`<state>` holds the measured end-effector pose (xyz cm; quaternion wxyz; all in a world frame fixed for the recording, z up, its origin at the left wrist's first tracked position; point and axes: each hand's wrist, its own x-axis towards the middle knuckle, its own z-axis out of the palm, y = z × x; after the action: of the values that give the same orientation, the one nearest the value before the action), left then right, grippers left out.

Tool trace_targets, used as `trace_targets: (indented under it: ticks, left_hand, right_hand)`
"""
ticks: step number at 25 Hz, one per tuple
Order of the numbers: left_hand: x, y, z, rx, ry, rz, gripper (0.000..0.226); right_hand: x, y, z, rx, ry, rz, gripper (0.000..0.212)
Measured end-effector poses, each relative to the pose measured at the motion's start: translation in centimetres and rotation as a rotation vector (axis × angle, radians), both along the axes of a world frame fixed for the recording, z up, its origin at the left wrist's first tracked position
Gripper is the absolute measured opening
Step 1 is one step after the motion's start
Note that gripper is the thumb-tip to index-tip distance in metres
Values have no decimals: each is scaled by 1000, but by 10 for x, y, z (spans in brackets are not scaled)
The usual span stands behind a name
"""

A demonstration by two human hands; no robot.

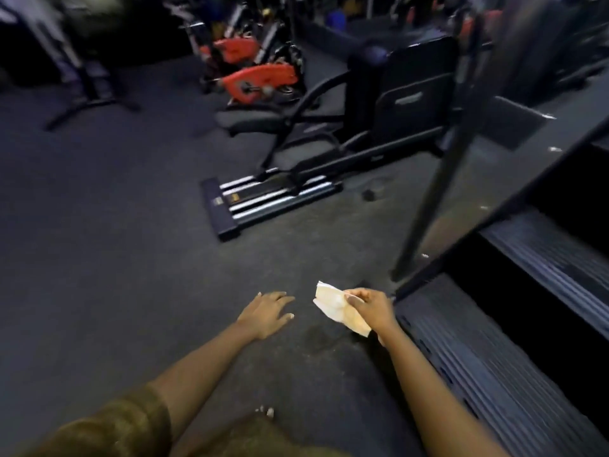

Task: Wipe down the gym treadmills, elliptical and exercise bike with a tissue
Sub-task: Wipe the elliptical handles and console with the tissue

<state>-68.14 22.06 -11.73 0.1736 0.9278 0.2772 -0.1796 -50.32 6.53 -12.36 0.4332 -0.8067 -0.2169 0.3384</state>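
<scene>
Head view: crumpled pale paper tissue [331,306] near centre, pinched by right hand [374,310], fingers curled on it, just left of black ribbed treadmill deck [478,364]. Left hand [267,313] empty, fingers apart. Tissue likely light, limp, tear-prone: bunch it mid-sheet, not by an edge.
</scene>
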Motion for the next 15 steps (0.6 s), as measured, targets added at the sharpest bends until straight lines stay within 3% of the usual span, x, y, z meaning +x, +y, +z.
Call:
trace_targets:
  ticks: [6, 10, 15]
  left_hand:
    - [-109, 125, -7, -48, 33, 292, 52]
    - [-137, 232, 1, -69, -63, 354, 51]
    - [-83, 327, 13, -159, -206, 195, 50]
  right_hand:
    - [-77, 181, 2, 7, 26, 251, 15]
    - [-106, 283, 13, 43, 93, 171, 14]
    - [-70, 337, 37, 38, 88, -31, 20]
